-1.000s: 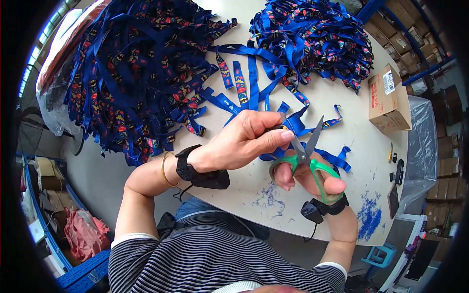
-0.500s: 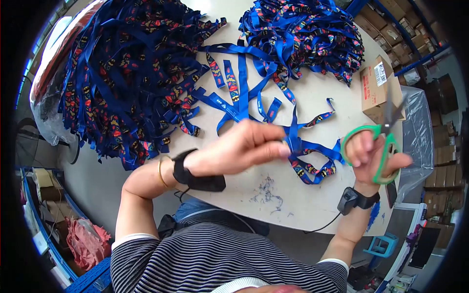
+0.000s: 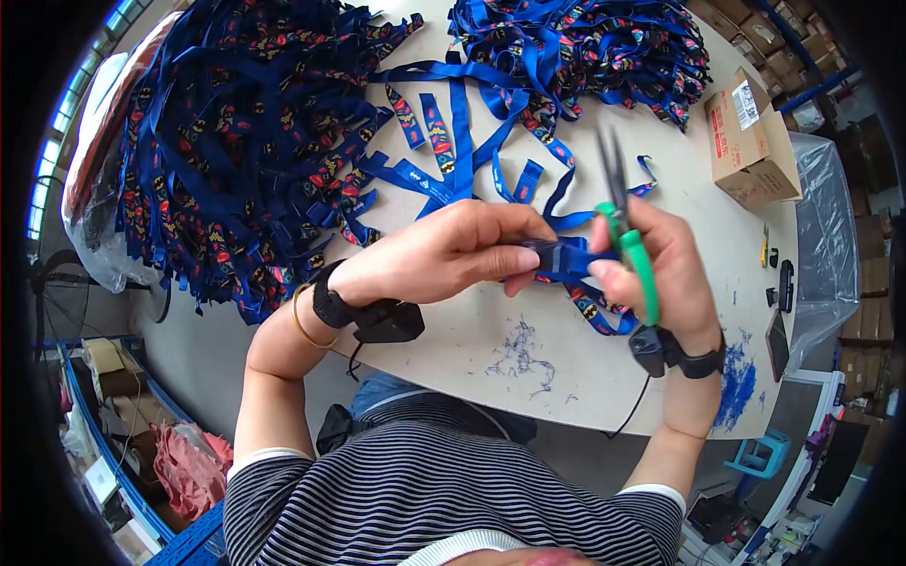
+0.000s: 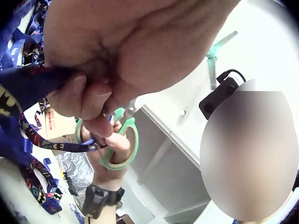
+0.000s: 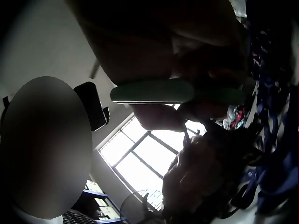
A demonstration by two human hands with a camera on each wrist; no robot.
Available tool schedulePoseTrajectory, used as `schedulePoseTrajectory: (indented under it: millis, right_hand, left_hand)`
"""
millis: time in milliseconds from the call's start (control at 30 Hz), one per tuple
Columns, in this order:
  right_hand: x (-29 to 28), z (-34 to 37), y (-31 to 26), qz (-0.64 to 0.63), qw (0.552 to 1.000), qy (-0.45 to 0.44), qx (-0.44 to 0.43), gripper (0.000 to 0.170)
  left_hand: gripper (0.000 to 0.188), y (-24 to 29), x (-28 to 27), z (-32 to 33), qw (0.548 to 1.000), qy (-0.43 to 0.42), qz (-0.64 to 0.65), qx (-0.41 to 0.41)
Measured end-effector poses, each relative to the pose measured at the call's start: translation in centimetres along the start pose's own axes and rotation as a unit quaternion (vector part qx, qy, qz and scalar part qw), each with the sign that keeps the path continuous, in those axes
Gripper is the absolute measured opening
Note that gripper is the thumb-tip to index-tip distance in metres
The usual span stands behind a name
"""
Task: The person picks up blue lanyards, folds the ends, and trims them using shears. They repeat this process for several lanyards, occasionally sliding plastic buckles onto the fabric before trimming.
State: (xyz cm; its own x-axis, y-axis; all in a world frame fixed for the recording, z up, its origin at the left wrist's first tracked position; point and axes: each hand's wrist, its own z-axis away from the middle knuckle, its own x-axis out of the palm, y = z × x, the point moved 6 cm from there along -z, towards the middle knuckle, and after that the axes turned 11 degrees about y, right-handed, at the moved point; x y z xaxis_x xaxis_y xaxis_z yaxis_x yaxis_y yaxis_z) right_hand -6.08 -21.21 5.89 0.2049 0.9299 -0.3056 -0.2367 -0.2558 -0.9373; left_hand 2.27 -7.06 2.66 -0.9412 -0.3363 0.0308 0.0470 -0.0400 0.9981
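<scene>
Between the two hands is a blue lanyard strap (image 3: 569, 253) with a printed side. The left hand (image 3: 453, 253) pinches it between thumb and fingers at a folded part. Green-handled scissors (image 3: 638, 264) hang on the fingers of the right hand (image 3: 672, 269), blades pointing away from the person. That hand's thumb and fingertips are at the strap's right part, close to the left fingertips. In the left wrist view, the printed strap (image 4: 60, 145) runs to the right fingertips beside the green handles (image 4: 131, 149). The right wrist view is dark, with a green handle (image 5: 154, 91) across it.
A large heap of printed lanyards (image 3: 245, 160) covers the table's left side, and a second heap (image 3: 585, 57) lies at the back. Loose straps (image 3: 460, 141) lie between them. At the right stand a cardboard box (image 3: 752, 141) and blue thread scraps (image 3: 738, 387) near the edge.
The right hand swung out to the right with the opened scissors, then came back to the strap beside the left hand. The scissor blades are now closer together. The left hand has kept hold of the strap.
</scene>
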Motion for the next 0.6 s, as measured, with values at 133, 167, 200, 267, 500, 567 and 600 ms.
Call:
schedulePoseTrajectory:
  millis: [133,167,200,267,500,567,600]
  right_hand:
    - [-1.3,-0.6,0.5,0.034,0.999,-0.012,-0.023,0.016]
    - [-1.1,-0.5,0.4,0.033,0.999,-0.018,-0.023,0.015]
    - [-0.9,-0.4,0.5,0.030,0.999,-0.024,-0.021,0.015]
    - [0.6,-0.3,0.3,-0.047,0.998,-0.039,0.004,0.015]
    - [-3.5,-2.4,2.3,0.074,0.993,0.072,-0.060,0.014]
    - [-5.8,-2.5,2.9,0.307,0.938,0.156,-0.045,0.019]
    - [-6.3,-2.4,2.6,0.378,0.900,0.210,-0.063,0.020]
  left_hand:
    - [0.020,-0.8,0.2,0.0,0.999,0.024,0.024,-0.003]
    - [0.020,-1.0,0.2,-0.2,1.000,0.022,0.014,0.003]
    - [0.020,-1.2,0.1,-0.4,1.000,0.019,0.004,0.008]
    - [0.020,-1.3,0.1,-0.7,0.999,0.035,-0.021,0.016]
    - [0.020,0.7,-0.3,0.2,0.998,0.027,0.036,0.051]
    - [0.020,0.3,-0.7,-0.1,0.997,0.058,0.001,0.046]
    - [0.017,-0.6,-1.1,-0.3,0.997,0.070,0.008,0.036]
